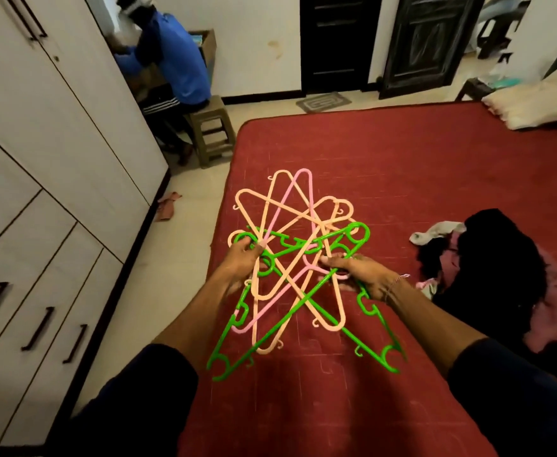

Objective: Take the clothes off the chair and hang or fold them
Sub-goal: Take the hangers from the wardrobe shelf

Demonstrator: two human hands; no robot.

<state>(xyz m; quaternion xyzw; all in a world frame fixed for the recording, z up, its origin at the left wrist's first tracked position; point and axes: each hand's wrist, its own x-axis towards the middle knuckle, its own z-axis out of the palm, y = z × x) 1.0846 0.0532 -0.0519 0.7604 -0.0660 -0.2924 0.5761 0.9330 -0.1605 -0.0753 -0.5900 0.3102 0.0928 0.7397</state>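
Both hands grip tangled hangers [298, 258] over the bed [402, 179]: left hand [245, 258] and right hand [362, 272] fingers curled round them. Clothes pile [501, 278] lies just right, nearer right hand.

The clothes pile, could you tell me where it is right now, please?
On the red bed, right side of the head view, just right of the right hand and hangers.

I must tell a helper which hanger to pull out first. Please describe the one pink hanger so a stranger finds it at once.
Over the red mattress, both hands hold a tangled bunch of hangers. The pink hanger lies inside this bunch, its tip pointing away at the top. The others are peach or green; only this one is pink.
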